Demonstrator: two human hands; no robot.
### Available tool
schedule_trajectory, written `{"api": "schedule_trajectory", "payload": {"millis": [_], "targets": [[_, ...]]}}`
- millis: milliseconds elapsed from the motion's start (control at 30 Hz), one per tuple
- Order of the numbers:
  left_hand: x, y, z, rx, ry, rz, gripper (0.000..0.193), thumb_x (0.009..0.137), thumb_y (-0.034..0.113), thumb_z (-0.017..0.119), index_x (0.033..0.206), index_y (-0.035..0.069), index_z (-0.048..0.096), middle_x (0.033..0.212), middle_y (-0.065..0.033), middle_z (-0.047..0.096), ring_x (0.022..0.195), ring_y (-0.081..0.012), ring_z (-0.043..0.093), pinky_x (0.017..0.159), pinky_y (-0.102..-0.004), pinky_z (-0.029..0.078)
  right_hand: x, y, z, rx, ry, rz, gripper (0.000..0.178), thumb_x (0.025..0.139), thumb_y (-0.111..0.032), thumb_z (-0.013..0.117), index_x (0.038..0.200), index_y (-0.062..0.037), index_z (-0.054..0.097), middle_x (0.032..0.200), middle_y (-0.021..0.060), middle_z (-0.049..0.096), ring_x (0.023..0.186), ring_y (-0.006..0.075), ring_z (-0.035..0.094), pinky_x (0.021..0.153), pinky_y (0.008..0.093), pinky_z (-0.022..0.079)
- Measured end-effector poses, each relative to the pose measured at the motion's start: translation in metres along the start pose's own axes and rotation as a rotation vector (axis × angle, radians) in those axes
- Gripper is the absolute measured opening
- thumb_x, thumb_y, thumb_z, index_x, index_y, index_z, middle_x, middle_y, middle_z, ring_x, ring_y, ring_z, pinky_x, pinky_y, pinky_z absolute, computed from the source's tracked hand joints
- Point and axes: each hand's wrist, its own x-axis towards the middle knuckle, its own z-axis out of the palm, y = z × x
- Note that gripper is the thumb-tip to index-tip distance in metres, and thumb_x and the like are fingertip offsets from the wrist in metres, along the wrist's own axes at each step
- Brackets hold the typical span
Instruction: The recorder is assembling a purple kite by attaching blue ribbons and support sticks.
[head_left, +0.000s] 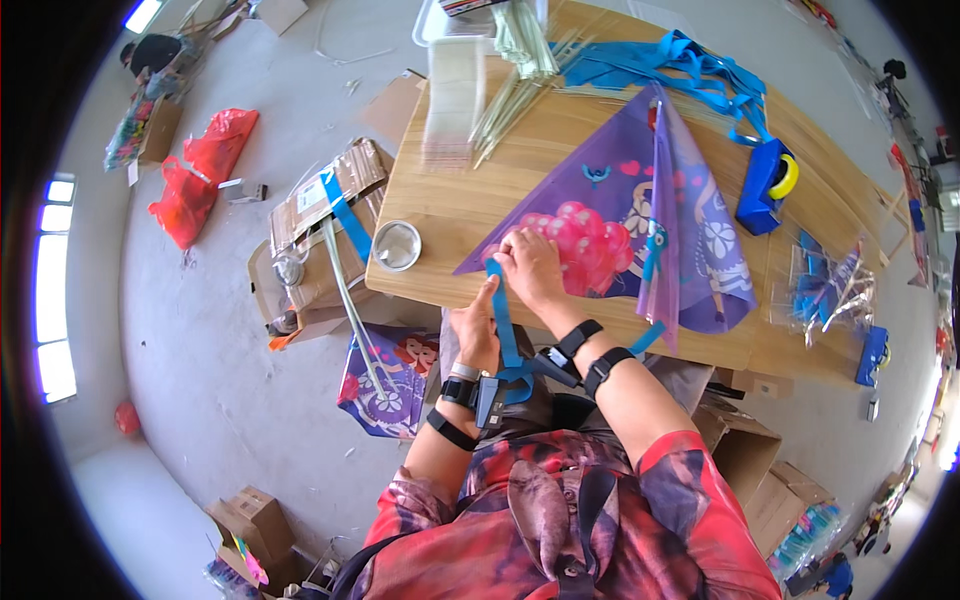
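A purple triangular kite printed with pink balloons and white flowers lies across the wooden table, one fold standing up along its middle. My left hand is closed at the table's front edge, thumb raised, gripping a blue ribbon that hangs down over my lap. Beside it, my right hand pinches the ribbon's upper end at the kite's left corner. Fingertips hide the exact spot where ribbon and kite meet. Another length of blue ribbon shows beneath my right forearm.
Around the kite are a round tin, clear plastic sleeves, thin pale sticks, heaped blue ribbon and a blue tape dispenser. A cardboard stack stands left of the table, above another purple kite.
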Motion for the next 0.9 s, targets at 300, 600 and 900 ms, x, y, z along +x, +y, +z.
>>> {"api": "schedule_trajectory", "payload": {"millis": [300, 600, 900], "targets": [[0.009, -0.001, -0.004, 0.035, 0.039, -0.042, 0.046, 0.084, 0.024, 0.087, 0.120, 0.011, 0.061, 0.097, 0.0022, 0.067, 0.078, -0.0082, 0.061, 0.061, -0.0259, 0.044, 0.001, 0.009, 0.007, -0.017, -0.048, 0.035, 0.011, 0.094, -0.019, 0.068, 0.093, -0.0107, 0.061, 0.089, 0.0070, 0.064, 0.091, 0.0310, 0.063, 0.080, 0.0477, 0.045], [0.008, 0.002, 0.001, -0.065, 0.071, -0.029, 0.039, 0.079, 0.017, 0.091, 0.106, 0.010, 0.063, 0.084, 0.0031, 0.062, 0.062, -0.0071, 0.054, 0.049, -0.0262, 0.037, 0.004, 0.003, -0.002, 0.033, -0.127, 0.072, 0.022, 0.085, -0.023, 0.079, 0.090, -0.0125, 0.060, 0.090, 0.0057, 0.063, 0.092, 0.0296, 0.063, 0.081, 0.0470, 0.044], [0.007, 0.006, -0.007, 0.005, 0.025, -0.108, 0.041, 0.084, 0.020, 0.087, 0.115, 0.008, 0.063, 0.097, 0.0003, 0.067, 0.081, -0.0099, 0.064, 0.067, -0.0268, 0.049, 0.003, 0.001, -0.004, 0.023, -0.148, 0.083, 0.029, 0.079, -0.023, 0.084, 0.090, -0.0127, 0.059, 0.092, 0.0047, 0.062, 0.094, 0.0287, 0.063, 0.081, 0.0466, 0.043]]}}
